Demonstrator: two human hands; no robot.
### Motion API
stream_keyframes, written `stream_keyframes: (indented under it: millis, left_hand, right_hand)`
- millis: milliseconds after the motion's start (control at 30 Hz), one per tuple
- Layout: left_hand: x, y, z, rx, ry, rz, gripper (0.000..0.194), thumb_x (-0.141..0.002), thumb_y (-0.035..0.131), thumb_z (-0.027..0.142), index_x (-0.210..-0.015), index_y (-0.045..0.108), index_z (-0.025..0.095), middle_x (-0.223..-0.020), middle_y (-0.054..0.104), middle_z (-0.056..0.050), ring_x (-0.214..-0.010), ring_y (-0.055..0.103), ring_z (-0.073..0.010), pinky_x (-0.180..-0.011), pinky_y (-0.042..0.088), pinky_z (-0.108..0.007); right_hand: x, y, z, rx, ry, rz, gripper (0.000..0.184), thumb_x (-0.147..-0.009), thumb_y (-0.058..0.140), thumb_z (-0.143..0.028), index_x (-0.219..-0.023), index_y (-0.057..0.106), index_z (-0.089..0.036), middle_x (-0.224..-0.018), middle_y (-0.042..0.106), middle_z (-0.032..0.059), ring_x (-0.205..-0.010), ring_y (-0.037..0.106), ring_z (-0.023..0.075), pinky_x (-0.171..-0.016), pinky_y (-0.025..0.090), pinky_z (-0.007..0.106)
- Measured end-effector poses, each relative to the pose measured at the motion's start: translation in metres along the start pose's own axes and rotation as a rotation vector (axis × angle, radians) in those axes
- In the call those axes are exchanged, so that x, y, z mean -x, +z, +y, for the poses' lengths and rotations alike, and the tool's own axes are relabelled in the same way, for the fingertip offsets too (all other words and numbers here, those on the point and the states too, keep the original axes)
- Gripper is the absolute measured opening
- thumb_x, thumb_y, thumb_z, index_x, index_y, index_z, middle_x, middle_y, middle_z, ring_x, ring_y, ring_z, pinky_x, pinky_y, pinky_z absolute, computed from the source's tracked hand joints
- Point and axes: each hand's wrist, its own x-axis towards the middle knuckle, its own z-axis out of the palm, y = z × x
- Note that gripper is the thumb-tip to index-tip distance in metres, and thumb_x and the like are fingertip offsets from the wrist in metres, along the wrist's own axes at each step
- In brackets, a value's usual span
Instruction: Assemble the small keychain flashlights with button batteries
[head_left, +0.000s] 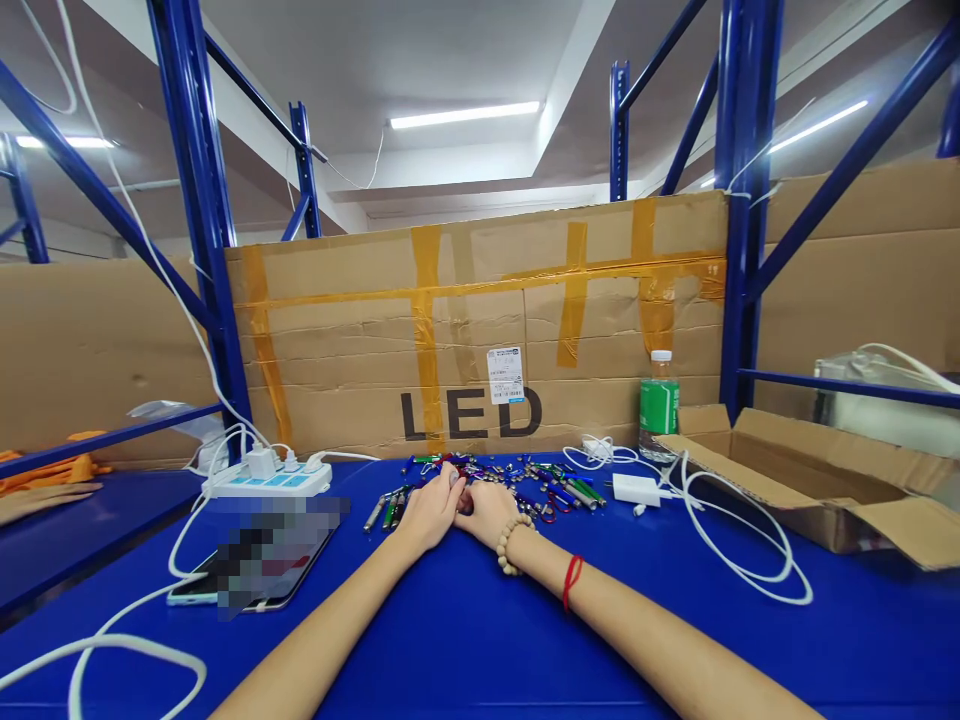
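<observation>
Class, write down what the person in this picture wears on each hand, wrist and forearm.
The right hand has a bracelet of round, pale beige beads at the wrist and a thin red cord further up the forearm. The left hand shows no bracelet or cord. Both hands are ungloved, and no sleeves show on the forearms.

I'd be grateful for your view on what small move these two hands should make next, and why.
I would probably ease the right hand slightly away from the left hand. They are so close together that whatever is between them is mostly hidden, and loose slender tubes lie near the right hand, so a small move seems safer.
</observation>
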Motion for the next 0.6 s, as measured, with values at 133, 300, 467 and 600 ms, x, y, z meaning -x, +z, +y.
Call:
stream_keyframes:
  millis: [133, 300, 467, 600]
  left_hand:
    - [-0.001, 0.002, 0.000, -0.025, -0.035, 0.003, 0.022, -0.093, 0.020, 0.033, -0.101, 0.037, 0.022, -0.091, 0.065, -0.005, -0.089, 0.062, -0.0210, -0.066, 0.041, -0.027]
    - [-0.002, 0.006, -0.005, -0.050, -0.075, -0.033, 0.027, -0.093, 0.020, 0.033, -0.110, 0.038, 0.020, -0.099, 0.065, -0.009, -0.094, 0.061, -0.0237, -0.070, 0.043, -0.030]
    - [-0.001, 0.003, -0.005, -0.063, -0.022, -0.085, 0.028, -0.092, 0.024, 0.035, -0.111, 0.041, 0.023, -0.102, 0.065, -0.007, -0.094, 0.062, -0.0244, -0.073, 0.044, -0.031]
    - [0.001, 0.001, -0.003, -0.064, -0.003, -0.085, 0.030, -0.093, 0.022, 0.033, -0.113, 0.040, 0.021, -0.104, 0.064, -0.008, -0.097, 0.060, -0.0254, -0.073, 0.044, -0.033]
  right_hand:
    - [-0.001, 0.002, 0.003, -0.029, -0.036, 0.041, 0.013, -0.073, 0.060, -0.025, -0.065, 0.069, -0.021, -0.069, 0.071, 0.0010, -0.069, 0.064, 0.0159, -0.060, 0.040, 0.023]
    - [-0.005, 0.002, 0.012, -0.078, -0.003, 0.205, 0.015, -0.080, 0.056, -0.026, -0.076, 0.069, -0.020, -0.083, 0.070, 0.0056, -0.082, 0.061, 0.0209, -0.070, 0.042, 0.029]
    - [-0.007, 0.003, 0.016, -0.204, -0.021, 0.345, 0.016, -0.084, 0.052, -0.024, -0.087, 0.067, -0.020, -0.090, 0.069, 0.0029, -0.086, 0.059, 0.0168, -0.077, 0.043, 0.026]
    - [-0.006, 0.005, 0.015, -0.281, -0.073, 0.374, 0.013, -0.082, 0.055, -0.023, -0.081, 0.068, -0.021, -0.085, 0.069, 0.0016, -0.081, 0.059, 0.0167, -0.075, 0.044, 0.026]
